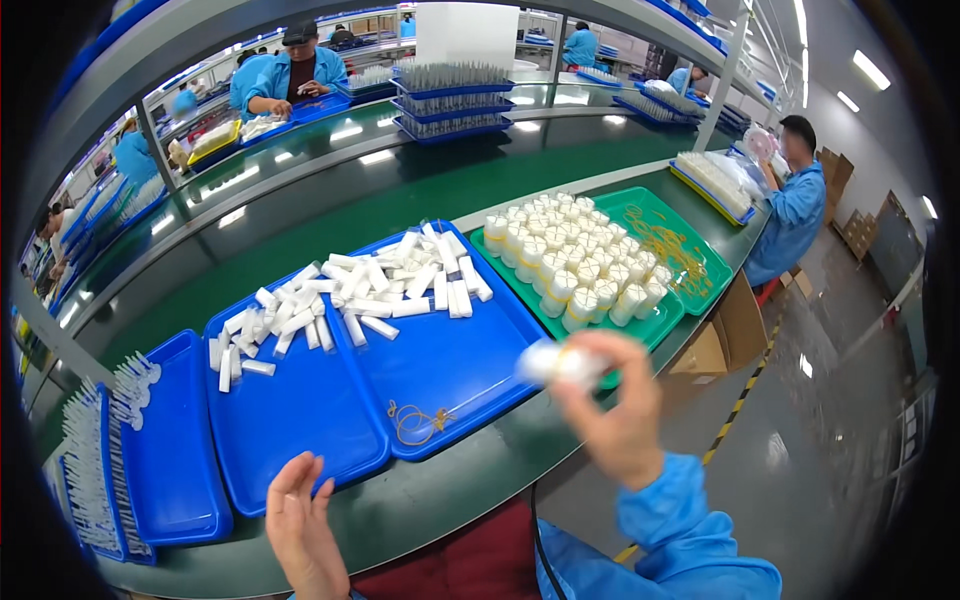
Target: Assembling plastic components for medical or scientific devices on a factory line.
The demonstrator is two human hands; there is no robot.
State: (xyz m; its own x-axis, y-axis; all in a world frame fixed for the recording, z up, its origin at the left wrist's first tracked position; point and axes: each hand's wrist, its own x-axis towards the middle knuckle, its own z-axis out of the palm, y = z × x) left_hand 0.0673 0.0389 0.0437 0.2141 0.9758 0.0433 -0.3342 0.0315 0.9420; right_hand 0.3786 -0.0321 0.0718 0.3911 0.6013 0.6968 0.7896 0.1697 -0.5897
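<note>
My right hand (622,415) holds a small bundle of white tubes (548,364) between thumb and fingers, above the right blue tray's near corner; motion blurs the bundle. My left hand (303,525) is raised at the near table edge, fingers apart, with nothing in it. Loose white tube-like pieces (400,275) lie across the far halves of the left blue tray (295,425) and the right blue tray (480,365). A few rubber bands (418,424) rest near the right tray's front. Upright banded white bundles (575,255) stand in rows on a green tray (655,328).
More rubber bands (668,250) lie in the green tray's right part. At far left, a blue tray (180,480) adjoins racks of clear pointed parts (90,460). Stacked blue trays (452,105) stand across the green conveyor belt (350,185). A co-worker (795,200) works at right; a cardboard box (735,330) sits below.
</note>
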